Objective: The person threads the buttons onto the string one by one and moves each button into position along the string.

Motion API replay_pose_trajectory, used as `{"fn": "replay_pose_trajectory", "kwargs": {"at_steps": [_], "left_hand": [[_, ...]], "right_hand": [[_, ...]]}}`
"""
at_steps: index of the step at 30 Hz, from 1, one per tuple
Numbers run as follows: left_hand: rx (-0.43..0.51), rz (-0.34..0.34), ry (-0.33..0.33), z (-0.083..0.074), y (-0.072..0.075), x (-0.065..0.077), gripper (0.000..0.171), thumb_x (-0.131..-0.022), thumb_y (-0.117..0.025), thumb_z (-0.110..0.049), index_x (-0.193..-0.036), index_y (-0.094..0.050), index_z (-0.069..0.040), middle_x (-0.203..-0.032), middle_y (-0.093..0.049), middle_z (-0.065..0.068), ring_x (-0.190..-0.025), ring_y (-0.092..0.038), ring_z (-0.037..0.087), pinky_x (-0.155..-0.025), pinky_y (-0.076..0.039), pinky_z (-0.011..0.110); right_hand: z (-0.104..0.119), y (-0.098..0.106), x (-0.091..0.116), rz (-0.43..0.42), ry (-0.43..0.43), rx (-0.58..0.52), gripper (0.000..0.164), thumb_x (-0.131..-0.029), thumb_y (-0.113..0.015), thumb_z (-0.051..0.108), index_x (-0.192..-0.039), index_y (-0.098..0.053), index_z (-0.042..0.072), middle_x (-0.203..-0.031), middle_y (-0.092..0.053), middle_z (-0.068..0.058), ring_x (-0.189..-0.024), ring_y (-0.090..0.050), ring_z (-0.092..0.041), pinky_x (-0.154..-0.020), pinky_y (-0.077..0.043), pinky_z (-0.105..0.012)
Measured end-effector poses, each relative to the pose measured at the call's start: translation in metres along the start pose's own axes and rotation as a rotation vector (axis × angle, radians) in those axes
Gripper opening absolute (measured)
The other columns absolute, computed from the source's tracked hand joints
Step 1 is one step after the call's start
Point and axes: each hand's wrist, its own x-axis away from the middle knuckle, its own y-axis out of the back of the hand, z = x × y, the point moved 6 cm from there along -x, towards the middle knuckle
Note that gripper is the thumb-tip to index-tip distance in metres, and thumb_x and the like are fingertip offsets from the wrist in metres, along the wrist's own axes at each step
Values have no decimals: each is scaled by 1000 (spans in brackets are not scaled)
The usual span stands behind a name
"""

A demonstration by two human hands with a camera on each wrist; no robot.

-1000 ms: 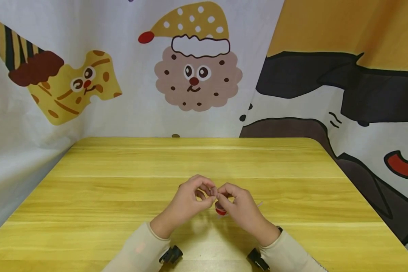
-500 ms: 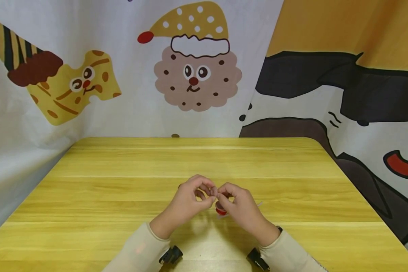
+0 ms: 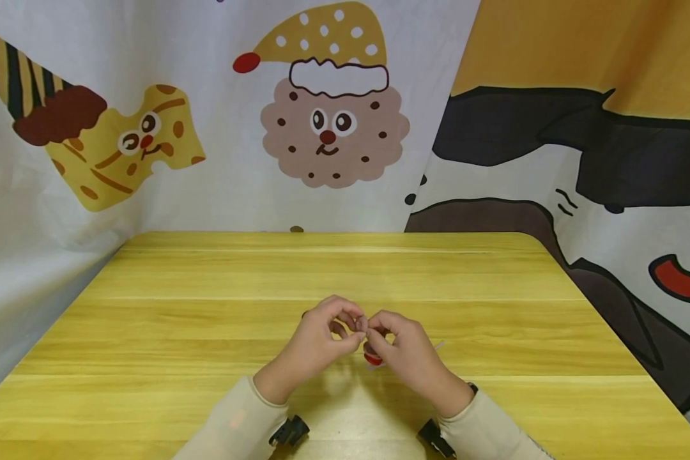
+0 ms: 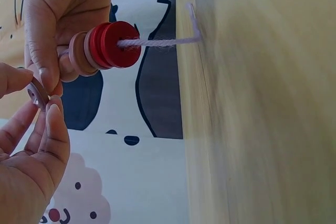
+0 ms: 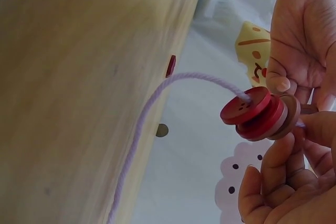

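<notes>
Between its fingertips my left hand point(image 3: 321, 329) holds a brown button point(image 4: 38, 94), turned edge-on in the left wrist view. Close beside it, my right hand point(image 3: 407, 348) pinches a lilac yarn point(image 5: 137, 124) near one end; the fingers hide the tip. Threaded on that yarn just below the right fingers is a stack of red and brown buttons point(image 5: 251, 107), the red ones outermost. The stack hangs above the table, and the yarn's long tail runs down onto the wood. Both hands' fingertips meet around the brown button.
A red button point(image 5: 171, 65) lies on the wooden table point(image 3: 207, 275), partly behind my left hand in the head view. A printed cartoon curtain point(image 3: 218, 191) hangs behind the table. Black wrist mounts point(image 3: 289, 432) sit at both cuffs.
Both hands keep almost the same place and grip. The hanging buttons sway very slightly.
</notes>
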Motion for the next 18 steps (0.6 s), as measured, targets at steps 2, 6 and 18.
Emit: {"fn": "replay_pose_trajectory", "kwargs": {"at_steps": [2,6,18], "left_hand": [[0,-3,-3,0,0,0,19,-87,-67,-2,-105,-63,-6,-101,-60,4,-88,-57,20,-74,-50,27],[-5,-10,0,1,0,0,20,-87,-68,-2,-106,-62,-6,-100,-61,4,-88,-57,19,-74,-51,27],[41,2,29,5,-1,0,13,-87,-67,-2,-98,-60,-6,-95,-64,4,-88,-58,21,-76,-50,27]], "right_hand": [[0,0,0,4,-8,-7,12,-95,-59,5,-86,-65,11,-80,-66,1,-73,-60,-5,-65,-54,-27],[0,-1,0,15,-35,-35,10,-95,-59,6,-89,-66,9,-84,-67,-3,-75,-63,-7,-65,-55,-23],[-2,0,0,-7,-22,-13,8,-94,-60,4,-92,-67,7,-87,-67,-2,-75,-66,-7,-64,-55,-22]]}}
